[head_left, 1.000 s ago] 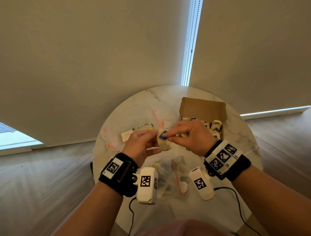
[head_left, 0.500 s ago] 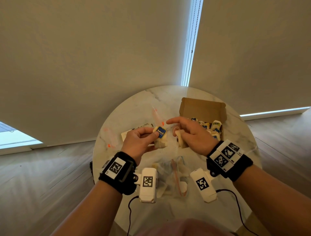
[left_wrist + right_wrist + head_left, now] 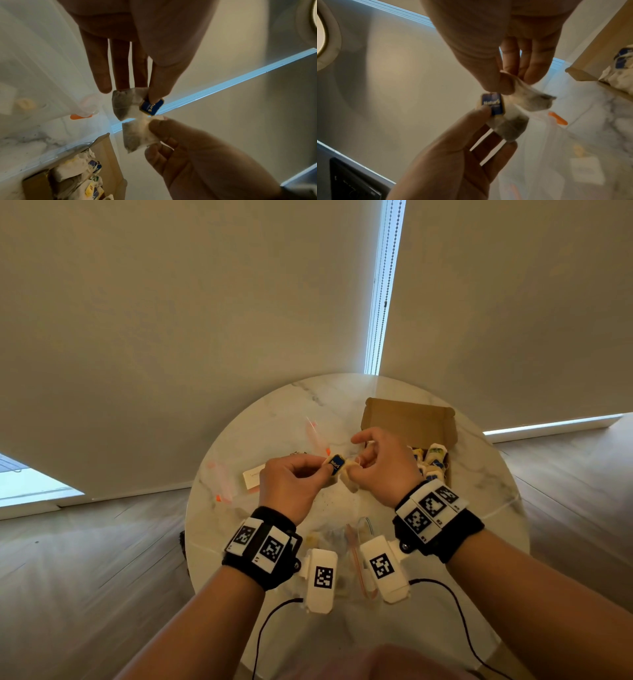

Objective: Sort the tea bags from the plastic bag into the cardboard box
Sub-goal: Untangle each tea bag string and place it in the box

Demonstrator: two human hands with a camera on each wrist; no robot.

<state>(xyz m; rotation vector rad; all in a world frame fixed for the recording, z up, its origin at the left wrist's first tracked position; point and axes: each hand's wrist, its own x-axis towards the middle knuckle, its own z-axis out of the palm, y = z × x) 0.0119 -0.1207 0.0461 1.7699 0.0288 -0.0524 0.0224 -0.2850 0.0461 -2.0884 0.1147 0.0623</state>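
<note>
The round marble table (image 3: 472,508) carries the open cardboard box (image 3: 409,419) on my right, with many tea bags (image 3: 433,455) already inside, and the clear plastic bag (image 3: 346,537) lies near my wrists. Above the table, my left hand (image 3: 291,487) pinches one tea bag (image 3: 126,103) with its blue tag (image 3: 336,463) between thumb and fingers. My right hand (image 3: 385,465) pinches a second tea bag (image 3: 137,135), which touches the first one.
</note>
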